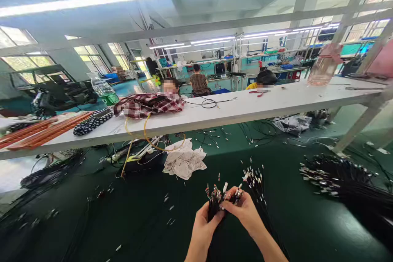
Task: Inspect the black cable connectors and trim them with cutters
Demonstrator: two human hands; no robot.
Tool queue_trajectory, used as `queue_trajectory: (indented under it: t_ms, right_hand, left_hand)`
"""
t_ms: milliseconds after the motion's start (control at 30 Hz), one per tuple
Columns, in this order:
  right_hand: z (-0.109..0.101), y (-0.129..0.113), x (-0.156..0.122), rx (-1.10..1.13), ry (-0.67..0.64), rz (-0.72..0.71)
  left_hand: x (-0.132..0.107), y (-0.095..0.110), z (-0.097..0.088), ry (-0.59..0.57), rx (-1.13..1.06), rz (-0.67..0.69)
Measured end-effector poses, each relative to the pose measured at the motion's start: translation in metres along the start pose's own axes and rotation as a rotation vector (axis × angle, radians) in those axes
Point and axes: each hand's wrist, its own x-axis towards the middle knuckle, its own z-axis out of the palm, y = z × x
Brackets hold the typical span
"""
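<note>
Low in the middle of the view, my left hand (205, 224) is closed round a bundle of thin black wires (215, 196) with small metal terminals at their ends. My right hand (242, 208) pinches the terminal ends of the same bundle from the right, fingers pressed together. More black wires with terminals (256, 180) fan out just beyond my right hand on the dark green bench (138, 221).
A large heap of black wires (337, 178) lies at the right. A crumpled white cloth (184, 159) and yellow tubing (147, 131) lie ahead. A white shelf (245, 108) carries a plaid cloth (147, 104), orange strips and a clear bottle (324, 65). People sit at benches behind.
</note>
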Motion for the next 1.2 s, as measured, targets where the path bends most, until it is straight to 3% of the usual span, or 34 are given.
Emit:
queue_trajectory:
  t_ms: [267,500,700,867,1200]
  right_hand:
    - [0.001,0.0,0.005,0.028,-0.027,0.007]
    - [0.008,0.004,0.011,-0.008,-0.014,0.017]
    - [0.006,0.006,0.012,-0.011,-0.032,0.023]
    - [0.003,0.006,0.012,-0.002,-0.014,0.024]
    - [-0.005,0.004,0.017,-0.012,0.02,0.023]
  left_hand:
    - [-0.004,0.009,0.003,0.03,-0.012,-0.033]
    - [-0.003,0.007,0.002,0.141,-0.056,-0.031]
    - [-0.002,0.011,-0.002,0.064,-0.054,-0.06]
    - [-0.004,0.016,0.003,0.075,-0.067,-0.064]
    - [0.006,-0.004,-0.002,0.035,-0.011,-0.116]
